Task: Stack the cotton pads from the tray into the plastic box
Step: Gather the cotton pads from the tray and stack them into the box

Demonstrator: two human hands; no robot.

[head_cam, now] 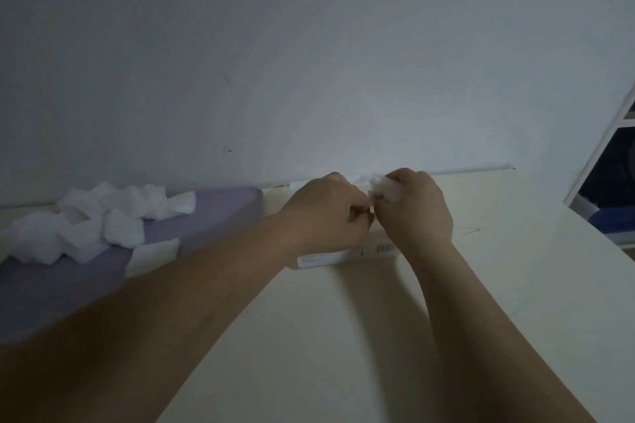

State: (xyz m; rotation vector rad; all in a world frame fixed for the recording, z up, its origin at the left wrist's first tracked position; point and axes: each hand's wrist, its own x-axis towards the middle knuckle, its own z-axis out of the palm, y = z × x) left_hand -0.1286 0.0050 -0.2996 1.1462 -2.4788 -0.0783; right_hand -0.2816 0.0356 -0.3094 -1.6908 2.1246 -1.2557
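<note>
Grips with the right hand (417, 213) a fluffy white wad of cotton pads (384, 189), curling the fingers tight round it and leaving its top sticking out on the thumb side. Meets it knuckle to knuckle with the left hand (326, 213), likewise curled, tucking the fingertips in against the lower edge of the wad; cannot tell whether pinching the cotton or merely touching it. Holds both hands together right over the clear plastic box (347, 256), hiding most of it and showing only the near wall below the wrists, with a white label (318, 259) under the left wrist and a small barcode (385, 247) under the right. Cannot see into it. Reaches in with two bare forearms from the near side. Just left of the left hand, a lavender tray (213, 216), carrying further left a loose heap of cotton pads (103, 220), tumbled and overlapping. Beside the left forearm, on the tray's near edge, a pale flat rectangle (153, 256), too dim to name. Beneath the hands, a cream table (343, 336); behind them, a grey wall (309, 62); far off to the right of the right hand, a white shelf frame (598, 161).
</note>
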